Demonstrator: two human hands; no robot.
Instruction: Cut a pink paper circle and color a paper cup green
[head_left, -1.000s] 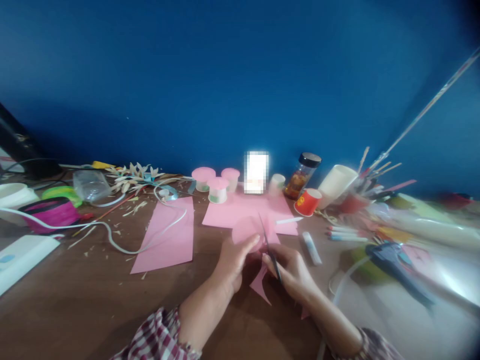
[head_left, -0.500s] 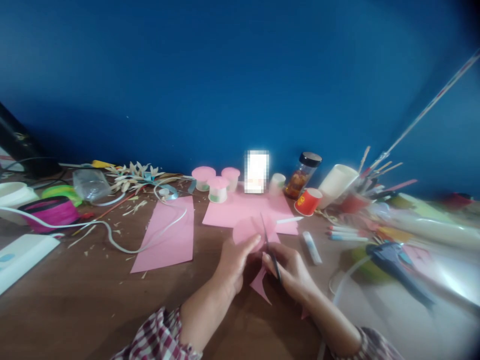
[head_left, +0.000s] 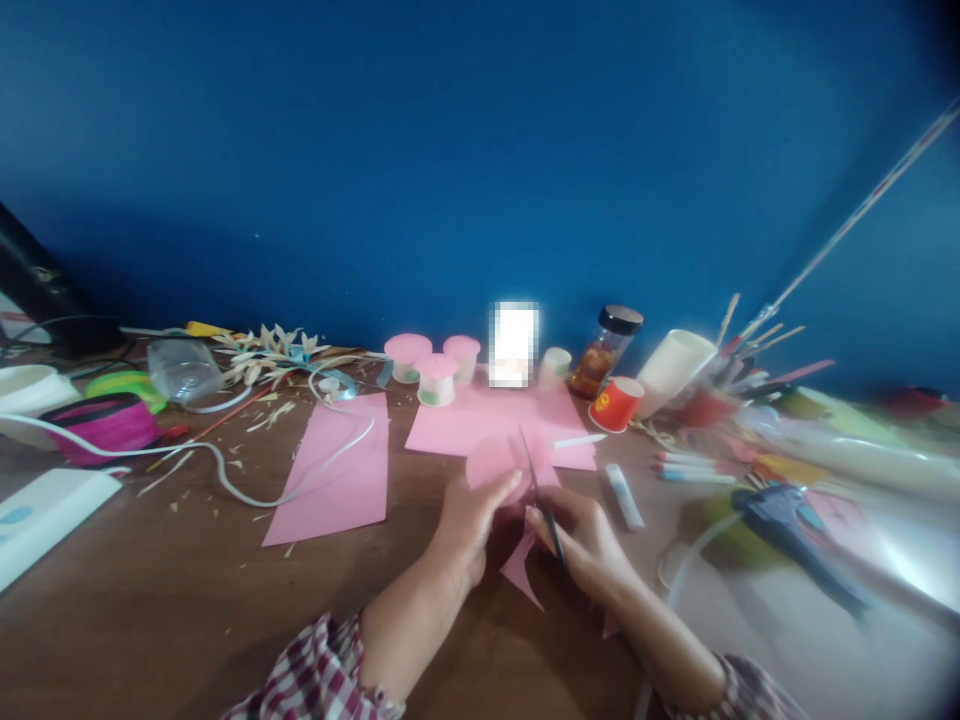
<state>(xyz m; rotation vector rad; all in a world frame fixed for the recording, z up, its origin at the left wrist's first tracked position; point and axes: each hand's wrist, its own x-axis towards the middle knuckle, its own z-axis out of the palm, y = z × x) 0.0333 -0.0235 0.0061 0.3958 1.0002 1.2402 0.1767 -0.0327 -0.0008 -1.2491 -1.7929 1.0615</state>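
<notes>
My left hand point(head_left: 476, 520) pinches a rounded piece of pink paper point(head_left: 491, 458), thumb on top. In my right hand point(head_left: 581, 535) is a pair of scissors point(head_left: 547, 517), its dark blades lying across the paper's right side. A curved pink offcut point(head_left: 520, 572) hangs below, between the hands. Behind them a larger pink sheet point(head_left: 465, 420) lies on the table. Three small paper cups topped with pink discs, one of them in front point(head_left: 436, 380), stand at its back left corner. The fingers under the paper are hidden.
Another pink sheet point(head_left: 330, 480) lies left, crossed by a white cable point(head_left: 229, 490). To the right are a glue stick point(head_left: 624, 497), a red paper cup point(head_left: 616, 403), a dark-lidded jar point(head_left: 604, 350) and a glue gun point(head_left: 799, 535). A white power strip point(head_left: 52, 520) sits far left.
</notes>
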